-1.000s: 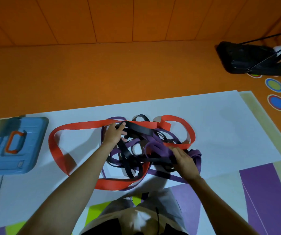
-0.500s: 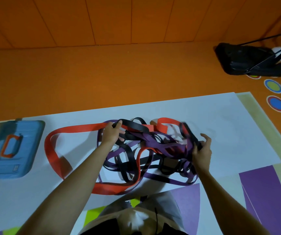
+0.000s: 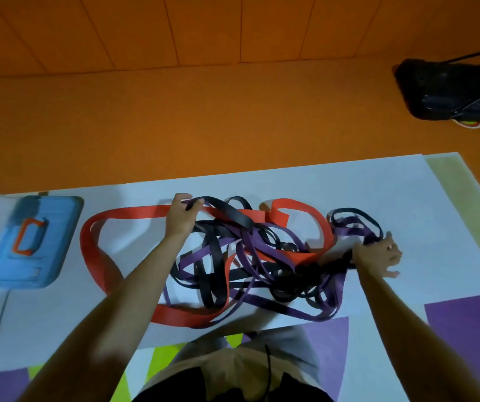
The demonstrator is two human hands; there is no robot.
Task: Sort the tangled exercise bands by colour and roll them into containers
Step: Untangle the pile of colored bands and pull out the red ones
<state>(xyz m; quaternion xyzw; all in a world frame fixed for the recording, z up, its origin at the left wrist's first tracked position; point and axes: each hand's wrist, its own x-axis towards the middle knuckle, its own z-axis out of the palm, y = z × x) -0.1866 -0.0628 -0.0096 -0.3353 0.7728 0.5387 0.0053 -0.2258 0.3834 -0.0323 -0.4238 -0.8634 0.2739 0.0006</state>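
A tangle of exercise bands lies on a white sheet (image 3: 377, 192) in front of me. A wide red band (image 3: 134, 213) loops out to the left. Black bands (image 3: 230, 216) and purple bands (image 3: 262, 248) knot together in the middle. My left hand (image 3: 182, 217) pinches a black band at the top left of the tangle, beside the red loop. My right hand (image 3: 377, 252) grips a bunch of black and purple loops at the tangle's right end, stretched out to the right. A blue container (image 3: 33, 242) with an orange handle lies at the left.
Orange floor and wall panels lie beyond the sheet. A black bag (image 3: 450, 91) sits at the far right. Coloured floor mat patches, purple (image 3: 470, 329) and green, lie near my knees. My lap fills the bottom middle.
My right hand took hold of black and purple loops at the tangle's right side and pulled them out to the right. My left hand stayed at the tangle's top left, holding a black band.
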